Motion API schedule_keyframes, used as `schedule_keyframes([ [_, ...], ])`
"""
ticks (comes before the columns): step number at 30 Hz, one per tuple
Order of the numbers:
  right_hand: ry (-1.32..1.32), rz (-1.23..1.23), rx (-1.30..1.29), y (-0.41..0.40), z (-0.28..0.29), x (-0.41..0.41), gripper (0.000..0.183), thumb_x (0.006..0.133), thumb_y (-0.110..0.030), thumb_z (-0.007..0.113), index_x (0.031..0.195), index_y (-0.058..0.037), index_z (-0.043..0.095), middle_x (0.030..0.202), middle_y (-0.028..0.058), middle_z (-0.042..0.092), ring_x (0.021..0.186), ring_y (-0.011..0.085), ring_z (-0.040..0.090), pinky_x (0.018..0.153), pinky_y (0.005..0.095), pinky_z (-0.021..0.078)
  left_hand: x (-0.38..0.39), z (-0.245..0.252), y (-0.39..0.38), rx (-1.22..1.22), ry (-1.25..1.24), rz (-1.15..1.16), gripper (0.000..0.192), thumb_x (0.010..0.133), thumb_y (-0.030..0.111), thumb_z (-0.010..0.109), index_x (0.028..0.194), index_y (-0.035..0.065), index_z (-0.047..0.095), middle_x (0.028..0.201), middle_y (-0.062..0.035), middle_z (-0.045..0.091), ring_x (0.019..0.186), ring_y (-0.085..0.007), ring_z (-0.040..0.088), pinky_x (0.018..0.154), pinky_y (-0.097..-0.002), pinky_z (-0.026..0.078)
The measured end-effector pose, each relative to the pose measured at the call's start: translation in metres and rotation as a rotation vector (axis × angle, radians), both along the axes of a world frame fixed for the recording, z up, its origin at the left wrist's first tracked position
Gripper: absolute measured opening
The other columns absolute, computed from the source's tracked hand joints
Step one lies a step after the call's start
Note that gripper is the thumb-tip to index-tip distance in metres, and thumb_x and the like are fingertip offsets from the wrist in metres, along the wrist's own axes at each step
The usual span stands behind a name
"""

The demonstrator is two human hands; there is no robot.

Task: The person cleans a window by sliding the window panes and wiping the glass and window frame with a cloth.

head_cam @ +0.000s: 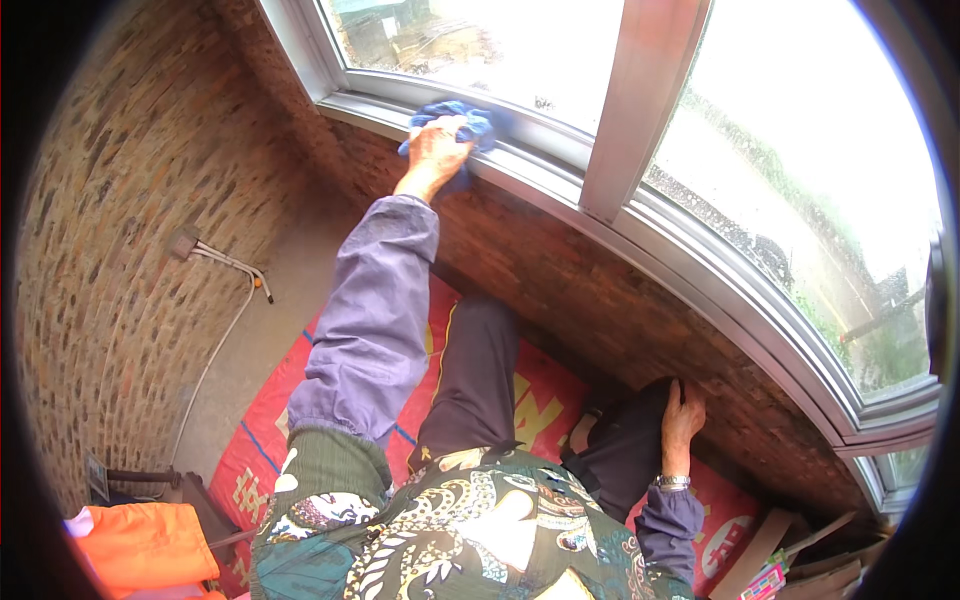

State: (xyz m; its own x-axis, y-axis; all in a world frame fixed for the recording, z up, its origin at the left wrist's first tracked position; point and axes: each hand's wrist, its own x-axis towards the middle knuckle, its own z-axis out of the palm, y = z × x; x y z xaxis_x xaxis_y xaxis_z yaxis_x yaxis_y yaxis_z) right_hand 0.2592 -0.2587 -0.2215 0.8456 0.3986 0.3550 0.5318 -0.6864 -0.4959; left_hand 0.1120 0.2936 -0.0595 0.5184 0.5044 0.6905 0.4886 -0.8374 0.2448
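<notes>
My left hand (439, 152) presses a crumpled blue cloth (469, 126) onto the metal bottom rail (525, 166) of a sliding window. The cloth's edge is blurred, and part of it hangs over the front of the rail. The arm reaches far forward in a purple sleeve cover (367, 300). Lower down on the right, my right hand (684, 414) rests at my bent knee (645, 412), close to the brick wall (577, 300) under the window. It holds nothing, its thumb is apart from the fingers, and a metal watch band circles the wrist.
A wall box (184, 244) with loose cables sticks out of the left brick wall (135, 187). Red printed sheeting (277, 397) covers the floor under my legs. Orange fabric (150, 544) lies over something at lower left. Flat boards (757, 544) lean at lower right.
</notes>
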Motion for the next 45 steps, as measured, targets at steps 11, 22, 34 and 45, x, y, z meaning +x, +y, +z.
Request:
schedule_keyframes([
  [11, -0.068, -0.006, 0.006, -0.007, -0.020, 0.007, 0.033, 0.092, -0.028, 0.064, 0.109, -0.0008, 0.069, 0.110, 0.0206, 0.068, 0.104, 0.0376, 0.064, 0.092, 0.0422, 0.0491, 0.037, 0.004, -0.153, 0.012, -0.041, -0.380, 0.028, 0.077, 0.024, 0.074, 0.100, 0.0099, 0.070, 0.099, -0.0106, 0.070, 0.093, -0.0309, 0.064, 0.083, -0.0420, 0.049],
  [22, -0.035, 0.004, 0.062, -0.004, -0.006, 0.003, 0.027, 0.091, -0.022, 0.064, 0.105, 0.0004, 0.070, 0.106, 0.0200, 0.069, 0.101, 0.0370, 0.065, 0.087, 0.0422, 0.0497, -0.016, 0.022, -0.167, -0.934, -0.604, -0.737, 0.019, 0.089, 0.008, 0.071, 0.107, 0.0010, 0.071, 0.092, -0.0011, 0.071, 0.084, -0.0067, 0.062, 0.075, -0.0238, 0.050],
  [34, -0.032, 0.004, 0.000, 0.001, -0.021, 0.007, 0.027, 0.091, -0.025, 0.065, 0.105, -0.0033, 0.071, 0.105, 0.0178, 0.070, 0.097, 0.0361, 0.066, 0.084, 0.0439, 0.0507, 0.029, 0.039, -0.105, -0.157, -0.284, -0.224, 0.036, 0.082, 0.031, 0.077, 0.100, 0.0011, 0.068, 0.094, -0.0163, 0.072, 0.085, -0.0317, 0.070, 0.075, -0.0357, 0.054],
  [45, -0.026, 0.002, 0.000, 0.001, -0.013, 0.003, 0.029, 0.091, -0.026, 0.064, 0.104, -0.0023, 0.071, 0.102, 0.0198, 0.070, 0.094, 0.0377, 0.066, 0.083, 0.0437, 0.0510, 0.044, 0.001, -0.102, 0.027, -0.109, -0.236, 0.033, 0.081, 0.036, 0.072, 0.098, 0.0074, 0.070, 0.093, -0.0120, 0.069, 0.091, -0.0308, 0.064, 0.080, -0.0441, 0.047],
])
